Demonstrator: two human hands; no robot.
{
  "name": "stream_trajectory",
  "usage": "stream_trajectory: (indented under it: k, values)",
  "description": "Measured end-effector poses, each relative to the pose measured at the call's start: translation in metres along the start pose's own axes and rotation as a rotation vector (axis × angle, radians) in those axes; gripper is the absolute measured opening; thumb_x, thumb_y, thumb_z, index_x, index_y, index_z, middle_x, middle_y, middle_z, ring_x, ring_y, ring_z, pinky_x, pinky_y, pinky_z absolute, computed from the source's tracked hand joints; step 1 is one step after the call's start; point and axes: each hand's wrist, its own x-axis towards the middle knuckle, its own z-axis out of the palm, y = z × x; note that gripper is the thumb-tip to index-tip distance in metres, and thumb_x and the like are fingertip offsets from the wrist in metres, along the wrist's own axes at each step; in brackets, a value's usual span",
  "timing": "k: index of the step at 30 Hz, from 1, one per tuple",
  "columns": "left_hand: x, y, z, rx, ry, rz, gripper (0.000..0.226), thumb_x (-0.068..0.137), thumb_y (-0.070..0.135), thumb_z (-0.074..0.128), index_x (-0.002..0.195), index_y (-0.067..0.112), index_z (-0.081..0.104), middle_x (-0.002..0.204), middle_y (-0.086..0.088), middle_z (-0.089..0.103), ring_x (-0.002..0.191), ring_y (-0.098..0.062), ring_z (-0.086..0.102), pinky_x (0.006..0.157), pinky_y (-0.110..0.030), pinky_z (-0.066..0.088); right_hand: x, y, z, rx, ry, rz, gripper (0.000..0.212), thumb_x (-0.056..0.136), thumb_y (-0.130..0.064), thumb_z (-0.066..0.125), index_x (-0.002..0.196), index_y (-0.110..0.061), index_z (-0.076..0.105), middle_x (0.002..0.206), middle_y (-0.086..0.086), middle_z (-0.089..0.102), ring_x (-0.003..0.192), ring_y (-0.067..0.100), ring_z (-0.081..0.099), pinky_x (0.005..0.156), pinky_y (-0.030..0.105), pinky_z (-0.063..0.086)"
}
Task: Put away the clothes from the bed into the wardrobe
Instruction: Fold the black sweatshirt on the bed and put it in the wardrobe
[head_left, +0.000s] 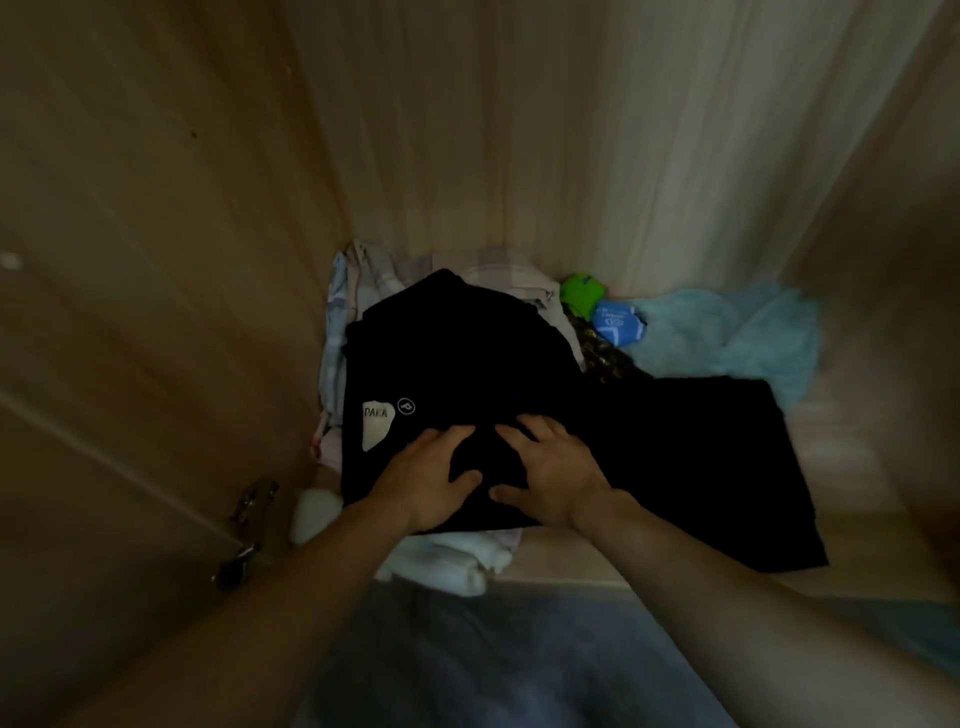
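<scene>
A black shirt lies on a pile inside the wardrobe — left hand and right hand press flat on it, fingers spread, gripping nothing. Beyond the fingertips sit pale folded clothes; to their right — a green item and a blue towel.

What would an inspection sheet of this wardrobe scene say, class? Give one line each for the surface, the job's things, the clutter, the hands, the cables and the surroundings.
Surface: pale wooden wardrobe shelf, dimly lit.
Job's things: black garment with a white logo lies on a pale checked pile; a second black garment lies beside it.
Clutter: light blue cloth, green item, blue packet, white folded cloth.
Hands: left hand and right hand rest flat on the black garment.
Cables: nothing seen.
Surroundings: wooden walls; door hinge at left.
</scene>
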Motion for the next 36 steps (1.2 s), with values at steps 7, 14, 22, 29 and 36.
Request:
stream_trajectory:
  k: [7, 14, 22, 29, 36]
  values:
    - [-0.126, 0.072, -0.094, 0.096, 0.054, -0.023, 0.077, 0.084, 0.069, 0.032, 0.146, 0.025, 0.045, 0.145, -0.003, 0.051, 0.129, -0.028, 0.047, 0.104, -0.042, 0.043, -0.117, -0.053, -0.102, 0.013, 0.024, 0.074, 0.068, 0.09, -0.055, 0.057, 0.149, -0.029, 0.034, 0.146, 0.001, 0.041, 0.136, 0.026, 0.035, 0.11, 0.048, 0.034]
    - [-0.234, 0.171, -0.198, 0.11, 0.059, -0.054, 0.07, 0.083, 0.068, 0.029, 0.135, 0.027, 0.053, 0.135, 0.002, 0.057, 0.125, -0.024, 0.05, 0.101, -0.045, 0.045, -0.217, -0.104, -0.258, -0.064, -0.026, 0.028, 0.068, 0.084, -0.06, 0.056, 0.141, -0.025, 0.045, 0.133, 0.001, 0.047, 0.124, 0.029, 0.043, 0.1, 0.045, 0.04]
    - [-0.341, 0.29, -0.356, -0.02, 0.103, -0.262, 0.069, 0.084, 0.065, 0.038, 0.132, 0.021, 0.058, 0.131, -0.001, 0.059, 0.12, -0.023, 0.055, 0.099, -0.034, 0.042, -0.32, -0.151, -0.456, 0.009, 0.021, 0.1, 0.077, 0.078, -0.073, 0.038, 0.141, -0.03, 0.044, 0.127, -0.001, 0.05, 0.121, 0.026, 0.047, 0.093, 0.041, 0.045]
    - [-0.436, 0.374, -0.465, 0.156, 0.105, -0.131, 0.061, 0.088, 0.073, 0.029, 0.136, 0.039, 0.045, 0.138, 0.002, 0.055, 0.125, -0.028, 0.051, 0.098, -0.044, 0.045, -0.412, -0.212, -0.583, -0.063, 0.041, 0.054, 0.078, 0.079, -0.075, 0.029, 0.144, -0.033, 0.039, 0.137, -0.004, 0.045, 0.129, 0.025, 0.041, 0.1, 0.046, 0.04]
    - [-0.497, 0.415, -0.524, 0.374, -0.046, 0.037, 0.07, 0.091, 0.077, 0.026, 0.153, 0.045, 0.015, 0.157, 0.005, 0.029, 0.14, -0.026, 0.034, 0.111, -0.05, 0.033, -0.49, -0.263, -0.64, -0.088, 0.093, 0.138, 0.081, 0.077, -0.078, 0.016, 0.144, -0.038, 0.037, 0.141, -0.007, 0.042, 0.129, 0.025, 0.041, 0.098, 0.046, 0.044]
